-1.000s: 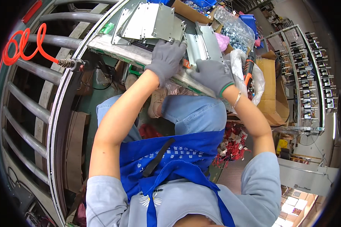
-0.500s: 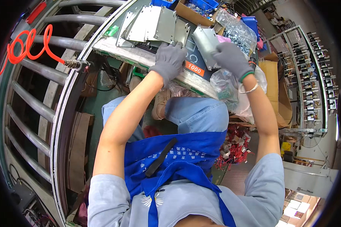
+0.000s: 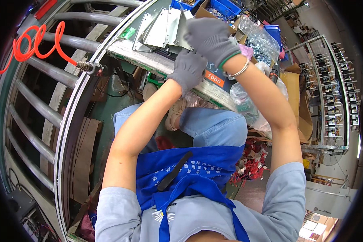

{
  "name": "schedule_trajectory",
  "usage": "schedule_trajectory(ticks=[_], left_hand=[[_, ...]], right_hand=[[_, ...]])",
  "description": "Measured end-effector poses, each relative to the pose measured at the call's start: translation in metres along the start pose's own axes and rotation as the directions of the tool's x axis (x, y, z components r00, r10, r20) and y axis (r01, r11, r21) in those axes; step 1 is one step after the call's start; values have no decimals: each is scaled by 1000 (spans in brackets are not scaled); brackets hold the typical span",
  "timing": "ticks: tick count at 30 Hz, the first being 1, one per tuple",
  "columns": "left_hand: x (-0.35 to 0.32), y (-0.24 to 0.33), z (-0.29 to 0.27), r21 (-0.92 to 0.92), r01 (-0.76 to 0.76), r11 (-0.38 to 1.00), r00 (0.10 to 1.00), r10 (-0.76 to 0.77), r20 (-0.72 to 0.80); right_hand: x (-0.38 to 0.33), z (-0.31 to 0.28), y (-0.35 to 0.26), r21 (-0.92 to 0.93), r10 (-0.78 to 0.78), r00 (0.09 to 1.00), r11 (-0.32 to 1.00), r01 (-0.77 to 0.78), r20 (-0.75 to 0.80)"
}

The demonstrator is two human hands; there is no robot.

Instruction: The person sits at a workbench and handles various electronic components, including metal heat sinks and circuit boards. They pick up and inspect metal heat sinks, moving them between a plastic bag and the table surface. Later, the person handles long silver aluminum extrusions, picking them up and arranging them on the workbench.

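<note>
I am starting at the fingers of the grey-gloved left hand (image 3: 187, 70): they are bending at the near edge of the silver, flat sheet-metal plates (image 3: 157, 30), and I cannot tell whether they are gripping or only touching. At 1 o'clock from them, the grey-gloved right hand (image 3: 210, 38) is hanging blurred over the right end of the plates; its fingers are looking curled, but the back of the glove is hiding anything they might be holding. The plates are lying fanned and overlapping at 11 o'clock, on the worn, white-edged tabletop (image 3: 139, 59).

Sliding is worrying me most: because the plates are overlapping unevenly, a sideways push could be sending one over the near edge. With fingers sitting so close to thin metal, a shifting sheet could be pinching them or snagging the knit. Farther out, at 2 o'clock, a clear plastic bag of small shiny parts (image 3: 262, 46) is lying near the right hand, so a wide swing could be spilling it. At 4 o'clock, a crumpled, whitish see-through bag (image 3: 241, 99) is lying beside the right forearm, where a catching wrist could be dragging it.
</note>
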State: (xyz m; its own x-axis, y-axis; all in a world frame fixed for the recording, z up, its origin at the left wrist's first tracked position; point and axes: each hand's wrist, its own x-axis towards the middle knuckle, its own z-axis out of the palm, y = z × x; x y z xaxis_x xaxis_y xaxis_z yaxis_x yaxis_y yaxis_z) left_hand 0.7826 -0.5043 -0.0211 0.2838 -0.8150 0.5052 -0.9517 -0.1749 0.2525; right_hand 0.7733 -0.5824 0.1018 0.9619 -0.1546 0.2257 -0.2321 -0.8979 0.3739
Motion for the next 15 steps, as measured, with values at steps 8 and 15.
schedule_trajectory(ticks=[8, 15], left_hand=[[3, 8, -14, 6, 59, 998, 986, -59, 155], [4, 6, -4, 4, 59, 998, 993, -59, 105]], right_hand=[[-9, 0, 35, 447, -6, 991, 893, -56, 137], [-59, 22, 141, 235, 187, 818, 902, -362, 543]])
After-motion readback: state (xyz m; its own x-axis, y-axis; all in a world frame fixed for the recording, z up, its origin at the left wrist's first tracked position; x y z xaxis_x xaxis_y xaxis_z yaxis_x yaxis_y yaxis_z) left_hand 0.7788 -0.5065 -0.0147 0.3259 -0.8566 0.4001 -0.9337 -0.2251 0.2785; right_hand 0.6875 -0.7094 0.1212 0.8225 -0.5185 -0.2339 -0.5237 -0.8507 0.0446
